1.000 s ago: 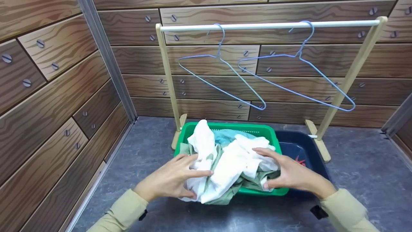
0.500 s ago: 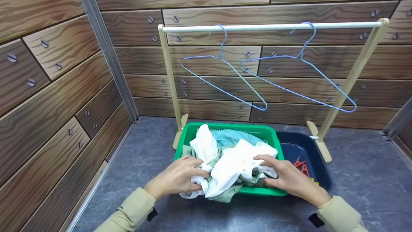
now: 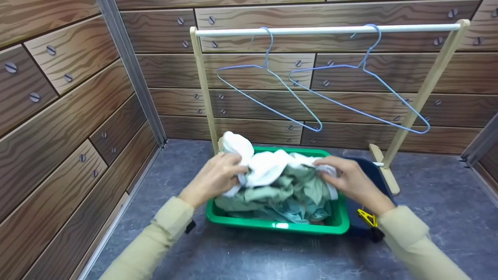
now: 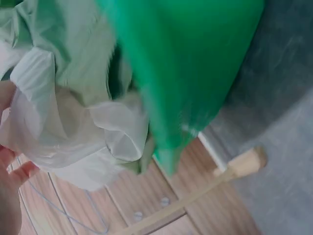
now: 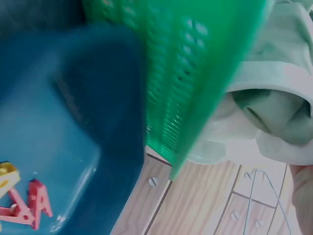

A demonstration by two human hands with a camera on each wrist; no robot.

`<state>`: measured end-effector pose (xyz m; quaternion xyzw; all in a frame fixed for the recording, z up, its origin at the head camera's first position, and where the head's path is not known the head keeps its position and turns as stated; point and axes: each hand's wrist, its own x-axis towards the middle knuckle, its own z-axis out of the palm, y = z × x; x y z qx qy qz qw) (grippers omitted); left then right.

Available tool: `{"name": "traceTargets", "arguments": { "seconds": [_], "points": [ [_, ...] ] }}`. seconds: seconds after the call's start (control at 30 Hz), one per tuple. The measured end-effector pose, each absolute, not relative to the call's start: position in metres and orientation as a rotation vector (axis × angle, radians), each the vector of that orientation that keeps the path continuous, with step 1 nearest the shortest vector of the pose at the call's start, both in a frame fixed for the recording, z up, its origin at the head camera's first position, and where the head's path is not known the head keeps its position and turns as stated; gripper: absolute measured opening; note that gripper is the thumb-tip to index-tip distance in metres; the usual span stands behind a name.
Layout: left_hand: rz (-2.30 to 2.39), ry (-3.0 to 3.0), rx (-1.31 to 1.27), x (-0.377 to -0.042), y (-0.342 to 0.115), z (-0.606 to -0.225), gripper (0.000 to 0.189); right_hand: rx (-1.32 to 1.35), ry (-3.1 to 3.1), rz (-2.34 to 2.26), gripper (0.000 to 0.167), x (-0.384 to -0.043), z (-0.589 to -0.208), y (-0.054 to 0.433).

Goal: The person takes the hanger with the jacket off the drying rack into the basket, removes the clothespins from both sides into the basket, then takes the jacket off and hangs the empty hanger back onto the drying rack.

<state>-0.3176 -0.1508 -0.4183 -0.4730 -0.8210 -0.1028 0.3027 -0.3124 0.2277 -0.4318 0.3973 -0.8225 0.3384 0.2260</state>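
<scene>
In the head view, a white garment [image 3: 268, 168] is bunched over the far half of a green plastic basket [image 3: 249, 223]. My left hand [image 3: 214, 177] pinches its left part, and a loose white fold stands up beyond the fingers. On the other side my right hand [image 3: 352, 182] pinches the white cloth between thumb and fingers. Sage-green cloth [image 3: 272, 193] hangs below the white, and teal cloth [image 3: 295, 212] lies lower in the basket. The left wrist view shows fingertips on the white cloth [image 4: 36, 98]; little of the hand shows in the right wrist view.
Behind the basket, two blue hangers [image 3: 290, 90] [image 3: 383, 79] hang from a white-barred wooden rack [image 3: 327, 30]. A navy tray [image 3: 367, 171] with yellow and red clips [image 5: 36, 203] adjoins the basket's right side. Wood-patterned walls [image 3: 66, 128] enclose the grey floor.
Both hands have closed on the white garment and carried it up and away toward the basket's far side. The near rim and the green and teal cloth beneath have come into sight.
</scene>
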Motion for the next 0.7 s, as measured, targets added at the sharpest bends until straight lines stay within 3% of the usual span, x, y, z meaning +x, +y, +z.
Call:
{"name": "traceTargets", "arguments": {
  "seconds": [0.23,0.5,0.7],
  "points": [
    [-0.097,-2.155,-1.316,-0.335,-0.146,-0.422,0.025,1.066,-2.298,0.846,0.033,-0.337,-0.445,0.23],
    [0.183,-2.21,-1.353,-0.336,-0.152,-0.439,0.016,0.982,-2.315,0.683,0.031,-0.338,-0.465,0.233],
    [0.143,-2.293,-1.439,-0.331,-0.154,-0.45,0.017,1.031,-2.303,0.526,0.027,-0.338,-0.474,0.231]
  ]
}}
